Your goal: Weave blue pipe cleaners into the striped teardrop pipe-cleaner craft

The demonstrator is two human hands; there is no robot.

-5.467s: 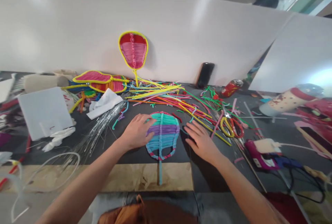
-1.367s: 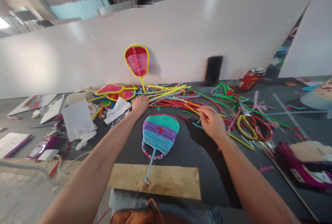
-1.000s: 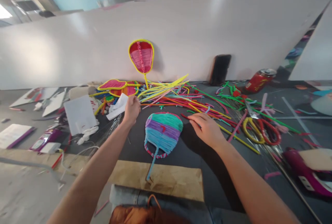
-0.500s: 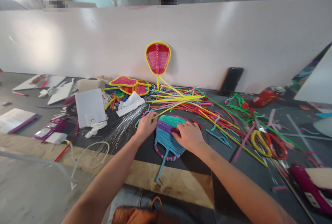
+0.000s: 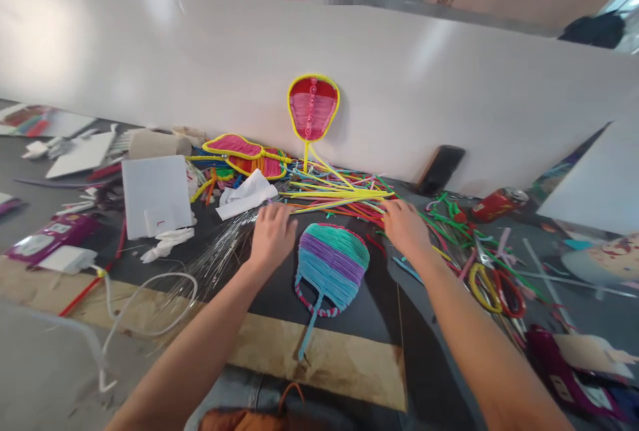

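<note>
A fan-shaped piece made of pipe cleaners (image 5: pixel 332 261), with green, purple and blue bands, lies on the dark table between my hands. Its rim is twisted red and blue, partly unfilled near the blue handle that points toward me. To its left, my left hand (image 5: pixel 273 235) rests palm down with fingers stretched forward, apart from the fan. My right hand (image 5: pixel 407 228) is beyond the fan's right side, fingers reaching to the right end of the pile of loose pipe cleaners (image 5: pixel 344 195). Nothing shows in either hand, though the fingertips' undersides are hidden.
A finished pink and yellow fan (image 5: pixel 313 108) stands against the white board (image 5: pixel 224 52). Rightward are a black phone (image 5: pixel 440 170), a red can (image 5: pixel 500 204), and scissors (image 5: pixel 492 285). To the left lie white paper (image 5: pixel 156 191), thin wires (image 5: pixel 224 245) and a white cable (image 5: pixel 192 285).
My right hand has lifted off the fan and moved right and away to the pile. My left hand has shifted slightly left, off the fan's edge. The view has tilted.
</note>
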